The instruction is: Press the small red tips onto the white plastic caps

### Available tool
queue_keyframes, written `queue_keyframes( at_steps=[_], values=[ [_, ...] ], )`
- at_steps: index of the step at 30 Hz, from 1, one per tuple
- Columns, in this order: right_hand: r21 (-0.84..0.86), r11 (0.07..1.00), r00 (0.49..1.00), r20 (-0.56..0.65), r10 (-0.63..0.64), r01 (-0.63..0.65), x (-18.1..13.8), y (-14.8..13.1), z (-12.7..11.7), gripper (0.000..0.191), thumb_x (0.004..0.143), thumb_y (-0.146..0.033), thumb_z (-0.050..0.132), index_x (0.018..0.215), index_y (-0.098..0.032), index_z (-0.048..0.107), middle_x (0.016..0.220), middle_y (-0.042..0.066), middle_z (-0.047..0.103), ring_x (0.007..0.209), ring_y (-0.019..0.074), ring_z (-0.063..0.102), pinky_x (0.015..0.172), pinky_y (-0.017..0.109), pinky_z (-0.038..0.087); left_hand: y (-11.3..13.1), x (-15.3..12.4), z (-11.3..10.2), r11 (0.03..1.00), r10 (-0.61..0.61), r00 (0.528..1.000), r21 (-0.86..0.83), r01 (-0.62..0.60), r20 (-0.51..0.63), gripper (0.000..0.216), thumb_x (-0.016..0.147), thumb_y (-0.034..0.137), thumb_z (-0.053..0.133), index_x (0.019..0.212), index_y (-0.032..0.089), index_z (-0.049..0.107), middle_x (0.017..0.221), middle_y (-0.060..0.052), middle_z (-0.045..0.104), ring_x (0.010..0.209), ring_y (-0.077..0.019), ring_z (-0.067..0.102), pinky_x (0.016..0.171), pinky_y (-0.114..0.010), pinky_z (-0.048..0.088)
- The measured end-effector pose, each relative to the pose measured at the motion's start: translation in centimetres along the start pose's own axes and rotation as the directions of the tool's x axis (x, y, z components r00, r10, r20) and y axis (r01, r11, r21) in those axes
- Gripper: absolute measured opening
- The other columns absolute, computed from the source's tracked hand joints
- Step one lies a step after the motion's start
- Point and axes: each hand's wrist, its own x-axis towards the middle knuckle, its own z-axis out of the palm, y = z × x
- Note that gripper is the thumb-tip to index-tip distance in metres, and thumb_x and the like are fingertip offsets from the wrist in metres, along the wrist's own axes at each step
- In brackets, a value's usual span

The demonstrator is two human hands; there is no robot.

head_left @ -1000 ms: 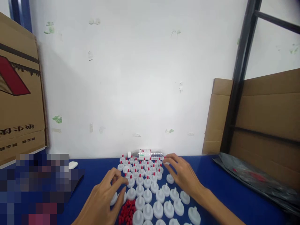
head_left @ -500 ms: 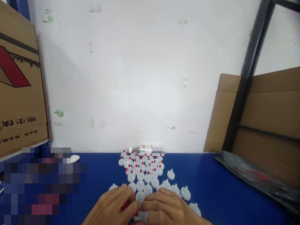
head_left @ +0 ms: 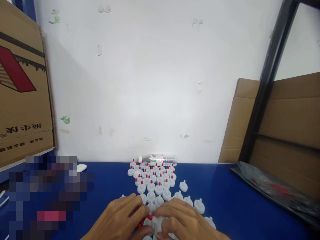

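Note:
My left hand [head_left: 122,218] is curled at the bottom centre, with small red tip caps [head_left: 141,222] under its fingers. One red cap [head_left: 150,217] shows at its index fingertip. Close beside it my right hand [head_left: 182,218] bends its fingers round a white round cap with a spout [head_left: 158,224]; the grip is partly hidden. Ahead of both hands stand several white spout caps [head_left: 151,197] with bare tips. Farther back, several white caps with red tips [head_left: 151,186] are grouped closely.
A clear plastic bottle [head_left: 160,160] lies against the white wall behind the caps. A grey plastic bag [head_left: 275,191] with red bits lies at the right on the blue table [head_left: 215,180]. Cardboard [head_left: 287,113] stands at right, a printed carton [head_left: 22,83] at left.
The view has shifted slightly. My fingers have moved apart a little, and a red cap now shows at my left index fingertip, with more of the white cap visible between the hands.

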Motion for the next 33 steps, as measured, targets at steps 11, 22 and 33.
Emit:
queue_keyframes(
  at_steps=[11,22,33],
  values=[
    [-0.164,0.982,0.993,0.084,-0.081,0.094,0.1,0.4,-0.3,0.015,0.106,-0.018,0.049,0.097,-0.021,0.06,0.11,0.004,0.077,0.11,0.0149,0.069,0.093,0.026,0.055,-0.1,-0.5,1.0,0.998,0.032,0.999,-0.058,-0.032,0.011,0.038,0.109,0.025,0.028,0.079,0.023,0.05,0.07,0.002,0.057,0.059,-0.0131,0.055,0.05,-0.021,0.04],
    [-0.41,0.655,0.721,-0.01,0.693,-0.635,-2.3,8.2,-4.5,0.022,0.098,-0.019,0.056,0.116,-0.024,0.068,0.106,0.006,0.077,0.1,0.0243,0.072,0.101,0.045,0.049,-0.7,-0.6,0.7,0.973,-0.203,0.932,-0.041,0.225,0.3,0.016,0.101,0.017,0.047,0.093,0.025,0.059,0.096,0.0,0.065,0.079,-0.0152,0.066,0.064,-0.021,0.047],
    [-0.454,0.422,0.443,0.065,0.894,-0.785,-5.4,9.9,-3.9,0.016,0.082,-0.006,0.063,0.081,-0.02,0.07,0.081,0.004,0.076,0.076,0.0216,0.072,0.061,0.026,0.039,-1.6,-1.3,1.6,0.966,-0.229,0.903,-0.031,0.257,0.363,0.028,0.106,0.021,0.032,0.102,0.024,0.059,0.099,-0.002,0.058,0.068,-0.015,0.062,0.06,-0.024,0.045]
  ],
)
